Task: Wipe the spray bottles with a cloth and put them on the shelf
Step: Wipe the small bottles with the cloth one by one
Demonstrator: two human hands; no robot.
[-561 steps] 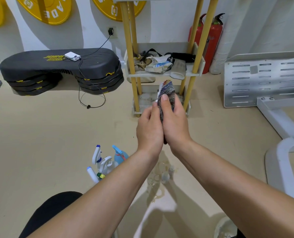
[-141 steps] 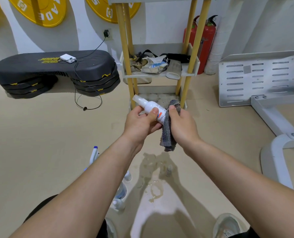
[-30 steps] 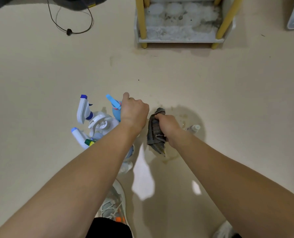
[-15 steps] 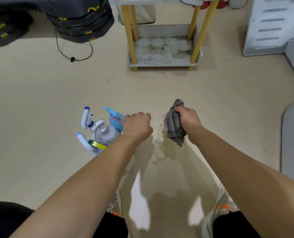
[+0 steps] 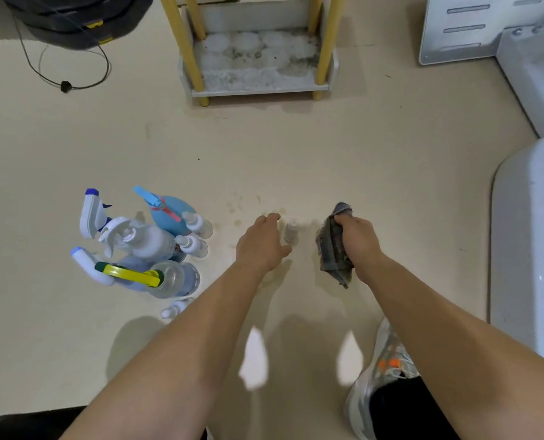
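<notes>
Our left hand (image 5: 261,244), half-open and holding nothing, sits just beside a small clear bottle (image 5: 291,231) while our right hand (image 5: 358,239) clutches the grey cloth (image 5: 332,249).

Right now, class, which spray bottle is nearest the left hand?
The small pale bottle standing alone beside the left hand; the other bottles cluster farther to its left.

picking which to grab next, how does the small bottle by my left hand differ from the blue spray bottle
The small bottle is slim and pale; the blue spray bottle is fatter, with a trigger head. The small bottle stands alone beside the left hand; the blue spray bottle is packed among other bottles. Both stand upright on the floor.
</notes>
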